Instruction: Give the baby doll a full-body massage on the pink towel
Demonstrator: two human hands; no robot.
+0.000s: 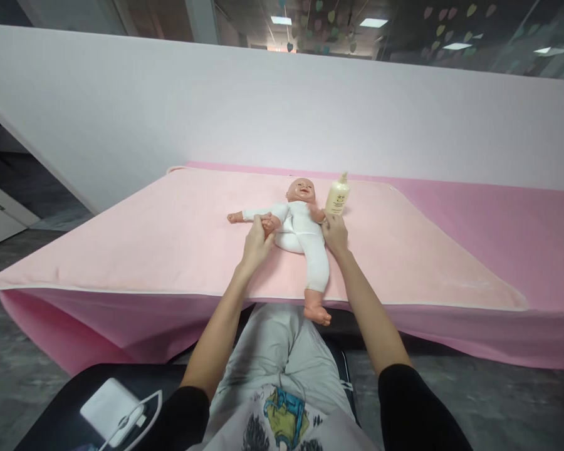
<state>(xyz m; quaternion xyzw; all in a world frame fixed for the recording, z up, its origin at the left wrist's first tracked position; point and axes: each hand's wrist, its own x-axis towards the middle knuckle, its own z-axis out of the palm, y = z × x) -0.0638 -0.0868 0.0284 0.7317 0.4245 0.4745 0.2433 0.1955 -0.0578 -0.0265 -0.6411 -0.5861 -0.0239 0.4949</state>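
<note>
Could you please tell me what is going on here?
A seated person is handling a baby doll that lies face up on a pale pink mat. The left hand holds the foot of its bent leg; the right hand is at its arm. The other leg reaches over the mat's near edge. A pump bottle is just beyond the right hand.

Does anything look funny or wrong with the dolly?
One thing: the doll's straight leg sticks out past the blanket's near edge, so its foot isn't resting on it. I can't see any spill.
</note>
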